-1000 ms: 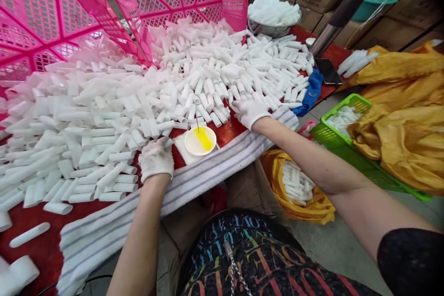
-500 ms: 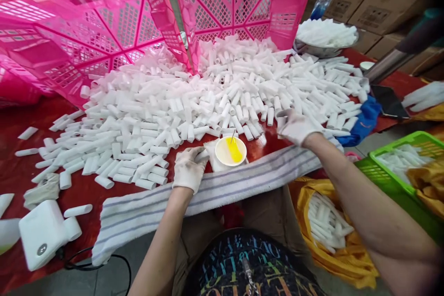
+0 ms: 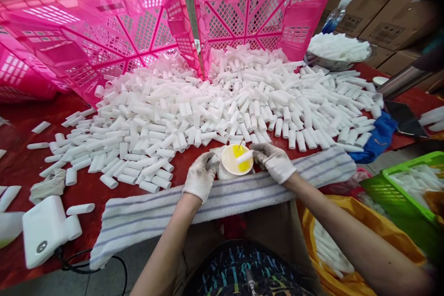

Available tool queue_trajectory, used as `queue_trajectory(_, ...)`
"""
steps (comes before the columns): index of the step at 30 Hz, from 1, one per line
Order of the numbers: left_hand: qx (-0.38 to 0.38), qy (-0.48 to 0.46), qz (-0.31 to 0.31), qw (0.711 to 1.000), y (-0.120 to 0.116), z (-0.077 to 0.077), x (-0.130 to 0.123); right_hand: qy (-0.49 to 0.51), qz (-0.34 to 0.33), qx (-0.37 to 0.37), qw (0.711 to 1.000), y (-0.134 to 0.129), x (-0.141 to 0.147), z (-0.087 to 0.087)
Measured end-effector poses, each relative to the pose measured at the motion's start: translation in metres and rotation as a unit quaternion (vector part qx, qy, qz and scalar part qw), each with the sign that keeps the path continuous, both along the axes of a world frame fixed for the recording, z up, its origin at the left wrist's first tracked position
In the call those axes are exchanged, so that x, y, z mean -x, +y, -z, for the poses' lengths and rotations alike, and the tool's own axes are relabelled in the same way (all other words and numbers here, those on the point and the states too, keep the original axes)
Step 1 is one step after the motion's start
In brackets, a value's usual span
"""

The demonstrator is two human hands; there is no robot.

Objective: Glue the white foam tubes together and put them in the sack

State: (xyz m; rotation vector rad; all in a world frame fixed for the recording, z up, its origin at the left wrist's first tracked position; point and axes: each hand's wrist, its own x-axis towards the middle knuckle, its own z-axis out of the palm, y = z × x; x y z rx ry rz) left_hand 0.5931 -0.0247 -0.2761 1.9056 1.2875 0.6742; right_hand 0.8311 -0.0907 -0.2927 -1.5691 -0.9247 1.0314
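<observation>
My right hand (image 3: 274, 161), in a white glove with greyed fingertips, pinches a short white tube (image 3: 244, 157). The tube lies level over a small white bowl (image 3: 229, 168) holding yellow liquid (image 3: 239, 150), with a thin stick standing in it. At the bowl's left side is my left hand (image 3: 201, 175), also gloved, its fingers curled together round something pale that I cannot make out. Under the bowl a white pad shows at the edges. Behind both hands spreads a large heap of white tubes (image 3: 194, 106) on the red table (image 3: 86, 194).
Two pink crates (image 3: 138, 27) lean open towards the heap. A striped towel (image 3: 145, 219) lies along the table's front edge. A white device (image 3: 43, 231) with a cable sits at left. A yellow sack (image 3: 367, 226) and green basket (image 3: 398, 194) stand at right.
My right hand has come left from the heap's front edge to the bowl, bringing a white tube over it. My left hand stays beside the bowl. The view has shifted slightly.
</observation>
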Motion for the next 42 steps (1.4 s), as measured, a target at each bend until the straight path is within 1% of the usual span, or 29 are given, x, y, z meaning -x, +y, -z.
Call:
queue_trajectory(2,0.002,0.011,-0.002,1.0,-0.001,-0.002,0.0,-0.097,-0.01,-0.015,0.995,-0.002,-0.007,0.007)
queue_trajectory(3,0.001,0.017,-0.003,1.0,-0.002,-0.002,0.0,-0.13,-0.013,-0.025,0.991,-0.004,-0.01,0.009)
queue_trajectory(6,-0.006,0.03,-0.008,0.999,-0.002,-0.002,-0.001,-0.196,-0.014,-0.075,0.978,-0.007,-0.018,0.007)
queue_trajectory(7,-0.007,0.033,-0.009,0.999,-0.002,-0.001,-0.002,-0.222,-0.026,-0.093,0.97,-0.007,-0.019,0.006)
queue_trajectory(10,-0.01,0.035,-0.01,0.999,-0.002,0.0,-0.002,-0.329,-0.089,-0.134,0.931,0.0,-0.016,0.002)
queue_trajectory(12,-0.012,0.034,-0.012,0.999,-0.002,0.002,-0.002,-0.382,-0.116,-0.154,0.904,0.005,-0.013,0.001)
queue_trajectory(13,-0.012,0.033,-0.013,0.999,-0.002,0.002,-0.002,-0.395,-0.121,-0.162,0.896,0.006,-0.012,0.0)
queue_trajectory(15,-0.011,0.029,-0.016,0.999,-0.003,0.003,-0.001,-0.392,-0.126,-0.175,0.894,0.007,-0.012,-0.001)
queue_trajectory(18,-0.017,0.023,-0.017,0.999,-0.004,0.004,-0.001,-0.343,-0.106,-0.165,0.919,0.001,-0.018,-0.004)
queue_trajectory(20,-0.024,0.022,-0.02,0.999,-0.004,0.004,-0.001,-0.3,-0.097,-0.137,0.939,-0.003,-0.022,-0.005)
queue_trajectory(23,-0.032,0.025,-0.026,0.999,-0.004,0.005,-0.001,-0.223,-0.113,-0.094,0.964,-0.004,-0.024,-0.004)
queue_trajectory(25,-0.034,0.028,-0.028,0.999,-0.004,0.006,-0.001,-0.176,-0.11,-0.058,0.977,-0.001,-0.021,-0.004)
queue_trajectory(27,-0.033,0.027,-0.026,0.999,-0.004,0.006,-0.001,-0.152,-0.092,-0.032,0.984,0.0,-0.016,-0.002)
queue_trajectory(28,-0.032,0.026,-0.025,0.999,-0.004,0.006,-0.002,-0.149,-0.084,-0.038,0.984,0.0,-0.014,-0.001)
queue_trajectory(29,-0.031,0.025,-0.025,0.999,-0.004,0.006,-0.002,-0.15,-0.077,-0.062,0.984,-0.001,-0.011,0.0)
queue_trajectory(32,-0.031,0.028,-0.024,0.999,-0.004,0.006,-0.002,-0.159,-0.079,-0.184,0.967,-0.006,-0.005,0.006)
queue_trajectory(33,-0.032,0.03,-0.025,0.999,-0.004,0.005,-0.002,-0.165,-0.081,-0.204,0.962,-0.007,-0.004,0.007)
queue_trajectory(34,-0.033,0.033,-0.024,0.999,-0.004,0.005,-0.002,-0.172,-0.082,-0.202,0.961,-0.009,-0.004,0.008)
queue_trajectory(37,-0.033,0.032,-0.023,0.999,-0.004,0.005,-0.001,-0.189,-0.08,-0.152,0.967,-0.011,-0.004,0.008)
queue_trajectory(38,-0.03,0.029,-0.023,0.999,-0.004,0.004,-0.001,-0.193,-0.085,-0.149,0.966,-0.01,-0.004,0.007)
queue_trajectory(42,0.002,0.0,-0.027,1.0,-0.003,0.004,0.001,-0.2,-0.097,-0.179,0.958,-0.01,-0.007,0.008)
